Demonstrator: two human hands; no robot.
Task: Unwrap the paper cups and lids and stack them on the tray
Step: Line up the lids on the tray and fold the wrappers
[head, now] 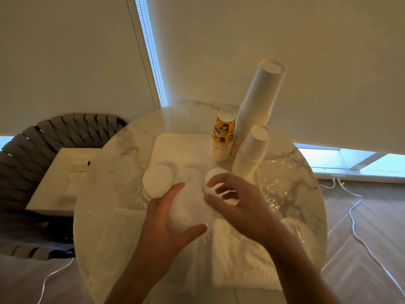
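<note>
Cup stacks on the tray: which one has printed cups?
The short stack of yellow paper cups with dark printed pictures, far side of the white tray. The tall white stack and shorter white stack are plain.

This looks like a home, most likely a dining corner or living room. A round marble-look table (pixel 122 137) with grey veining stands close to a window covered by pale roller blinds (pixel 285 40), their bead chain (pixel 140 53) hanging at the gap where daylight shows. At the table's left edge sits a chair with a woven grey strap back (pixel 28 154) and a cream seat cushion (pixel 59 183). The floor is herringbone wood-look flooring (pixel 359 244), with thin white cables (pixel 359 238) trailing across it.
</note>
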